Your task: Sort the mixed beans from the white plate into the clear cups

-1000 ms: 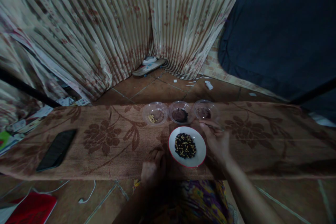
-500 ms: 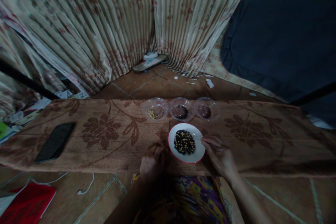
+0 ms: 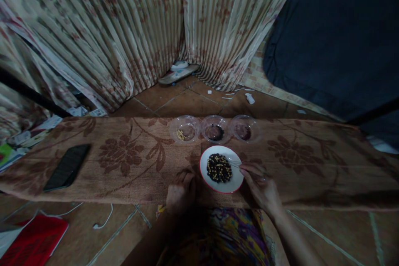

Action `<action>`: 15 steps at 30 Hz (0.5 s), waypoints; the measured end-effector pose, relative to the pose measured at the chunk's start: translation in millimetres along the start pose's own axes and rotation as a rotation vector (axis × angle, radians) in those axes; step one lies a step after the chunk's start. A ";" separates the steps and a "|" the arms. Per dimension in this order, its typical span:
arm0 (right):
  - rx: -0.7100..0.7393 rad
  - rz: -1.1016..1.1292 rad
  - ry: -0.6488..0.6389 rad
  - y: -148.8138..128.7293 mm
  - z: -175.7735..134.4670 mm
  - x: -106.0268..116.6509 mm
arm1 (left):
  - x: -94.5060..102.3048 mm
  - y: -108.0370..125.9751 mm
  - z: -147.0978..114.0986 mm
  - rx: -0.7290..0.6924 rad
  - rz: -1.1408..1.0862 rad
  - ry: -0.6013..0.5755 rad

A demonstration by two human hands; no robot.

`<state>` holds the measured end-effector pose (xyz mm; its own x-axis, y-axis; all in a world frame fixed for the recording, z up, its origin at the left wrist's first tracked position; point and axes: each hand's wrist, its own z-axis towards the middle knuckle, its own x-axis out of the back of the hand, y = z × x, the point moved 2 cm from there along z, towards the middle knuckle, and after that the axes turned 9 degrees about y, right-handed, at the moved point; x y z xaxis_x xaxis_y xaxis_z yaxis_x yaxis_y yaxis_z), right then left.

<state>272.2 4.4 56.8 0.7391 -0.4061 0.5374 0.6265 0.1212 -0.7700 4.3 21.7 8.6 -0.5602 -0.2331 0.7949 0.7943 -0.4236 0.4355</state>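
A white plate with a red rim (image 3: 234,183) holds a heap of mixed black and yellow beans (image 3: 219,168). From its right side, my right hand (image 3: 260,187) pinches thin metal tweezers (image 3: 234,163), their tips at the heap's right edge. My left hand (image 3: 181,191) rests on the cloth left of the plate, fingers curled in; nothing shows in them. Behind the plate stand three clear plastic bowls in a row: the left bowl (image 3: 191,124) has yellow beans, the middle bowl (image 3: 215,120) black ones, the right bowl (image 3: 254,126) a few dark reddish ones.
A brown flowered cloth (image 3: 121,183) covers the narrow table. A black phone (image 3: 67,168) lies at the left. On the tiled floor beyond are a skateboard (image 3: 177,75) and white scraps; a red bag (image 3: 34,237) and white cable (image 3: 107,218) lie at the near left.
The view has shifted very slightly. My hands, the tweezers and the beans stay almost where they were.
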 end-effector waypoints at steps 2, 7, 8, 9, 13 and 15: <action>0.002 0.009 0.013 1.1 -0.2 -1.0 | -0.9 -0.5 -0.5 0.004 -0.002 0.001; 0.009 0.029 0.016 1.4 -0.2 -2.0 | -0.9 -0.3 -0.2 -0.002 -0.006 0.005; 0.011 0.031 0.022 1.3 -0.3 -1.8 | -0.4 0.0 0.1 -0.006 -0.009 0.008; 0.015 0.033 0.029 1.2 -0.5 -1.6 | 0.1 0.3 0.2 -0.008 -0.011 0.010; 0.017 0.037 0.047 3.5 -2.3 -1.2 | 1.4 0.7 0.2 -0.006 -0.001 0.007; 0.010 0.031 0.039 5.5 -3.4 -1.4 | 1.5 0.7 0.1 -0.013 0.005 0.008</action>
<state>273.8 2.5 50.7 0.7482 -0.4367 0.4994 0.6060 0.1435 -0.7824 4.1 21.1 10.1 -0.5582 -0.2419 0.7937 0.7939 -0.4339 0.4261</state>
